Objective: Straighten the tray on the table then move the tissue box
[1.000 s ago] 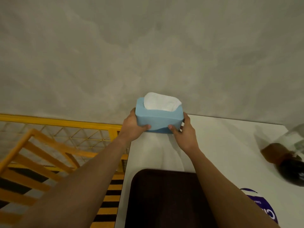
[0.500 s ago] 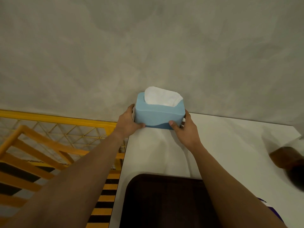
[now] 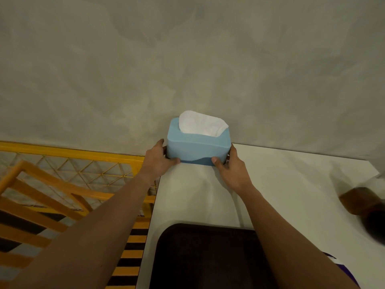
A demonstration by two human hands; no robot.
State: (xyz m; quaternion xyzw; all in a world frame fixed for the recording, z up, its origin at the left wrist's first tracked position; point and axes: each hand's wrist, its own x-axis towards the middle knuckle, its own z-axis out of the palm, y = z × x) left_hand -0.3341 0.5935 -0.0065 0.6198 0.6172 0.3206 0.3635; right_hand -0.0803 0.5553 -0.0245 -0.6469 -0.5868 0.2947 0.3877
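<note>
A light blue tissue box (image 3: 196, 149) with a white tissue sticking out of its top sits at the far left corner of the white table (image 3: 281, 184), close against the grey wall. My left hand (image 3: 157, 160) grips its left end and my right hand (image 3: 231, 167) grips its right end, thumbs on the front face. A dark brown tray (image 3: 204, 257) lies on the table near me, its edges lined up with the table's left edge; my right forearm crosses over its right part.
A grey wall (image 3: 187, 59) rises right behind the table. Yellow railings (image 3: 68, 155) and black-and-yellow floor stripes lie to the left of the table. A blurred brown object (image 3: 360, 203) sits at the table's right edge. A purple item (image 3: 333, 260) shows beside the tray.
Both hands have carried the tissue box away from me and lowered it onto the table's far corner by the wall. The view has tilted slightly, showing less of the tray.
</note>
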